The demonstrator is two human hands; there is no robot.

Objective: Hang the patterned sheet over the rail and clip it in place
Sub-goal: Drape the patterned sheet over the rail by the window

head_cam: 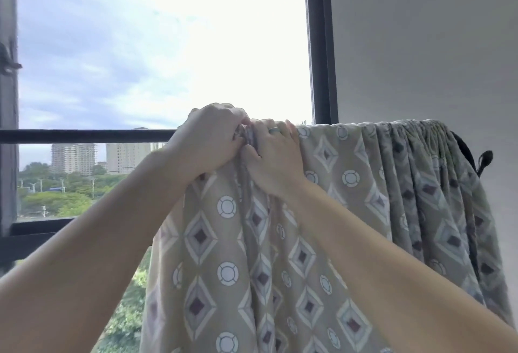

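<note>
The patterned sheet (330, 212), beige with diamonds and circles, hangs over the dark horizontal rail (84, 136) and bunches into folds toward the right end. My left hand (207, 142) grips the sheet's gathered left edge at the top of the rail. My right hand (273, 156), wearing a ring, holds the same bunch of cloth right beside it. Between the two hands a small greyish thing shows at the rail; I cannot tell whether it is a clip.
A large window (157, 44) with dark frames lies behind the rail, with buildings and trees outside. A grey wall (420, 44) fills the right side. A black curved piece with a small tab (483, 160) sticks out at the rail's right end.
</note>
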